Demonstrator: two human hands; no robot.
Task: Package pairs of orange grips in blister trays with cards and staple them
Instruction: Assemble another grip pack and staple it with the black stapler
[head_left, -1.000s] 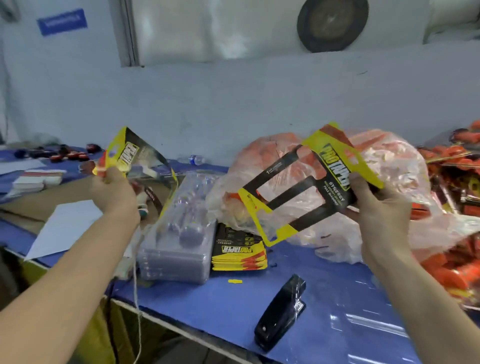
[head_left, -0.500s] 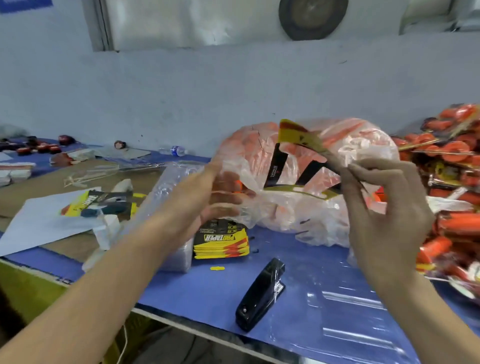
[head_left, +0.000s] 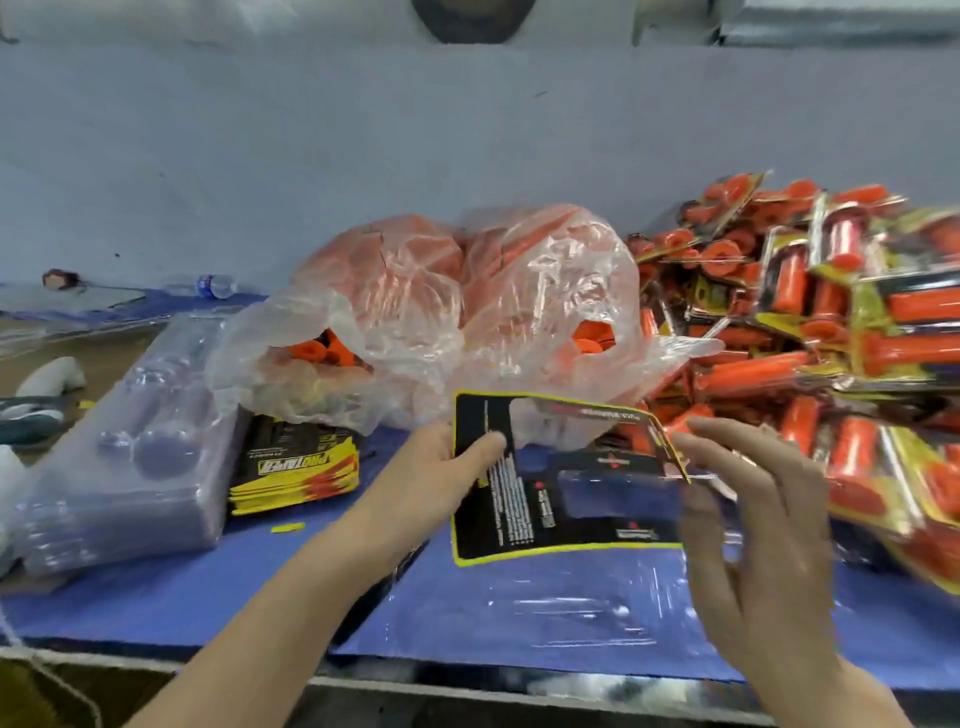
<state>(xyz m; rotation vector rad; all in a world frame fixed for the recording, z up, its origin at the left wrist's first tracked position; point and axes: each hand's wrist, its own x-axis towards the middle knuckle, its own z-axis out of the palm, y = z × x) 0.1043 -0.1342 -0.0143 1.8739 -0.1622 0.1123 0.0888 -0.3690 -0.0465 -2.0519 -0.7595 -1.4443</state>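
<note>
- The blue table (head_left: 519, 623) carried everything; the working space in front of the person was where the card hovered.
- The pile of finished packs (head_left: 831, 338) filled the right side, so the job looked well along, with a new pack only just begun.
- The bag of loose orange grips (head_left: 441, 322) sat in the middle at the back, its mouth open toward the person. No grips had been taken out for this pack yet.
- The stack of clear blister trays (head_left: 135, 447) lay at the left, well apart from both hands. The next move probably called for a tray from here, then two grips from the bag.
- The card (head_left: 519, 499) was held above the table's front edge, printed black side up, its far flap bent over. The step in hand seemed to be folding or opening the card ready for a tray.
- The right hand (head_left: 753, 519) hung just beside the card's right edge, fingers (head_left: 727, 436) straight and spread, gripping nothing. Blur hid whether it touched the card.
- The left hand (head_left: 441, 462) pinched the card's left edge, thumb on top and fingers beneath.
- The stack of spare cards (head_left: 296, 462) rested between the trays and the bag.
- No stapler showed, so it would need finding before stapling.
</note>
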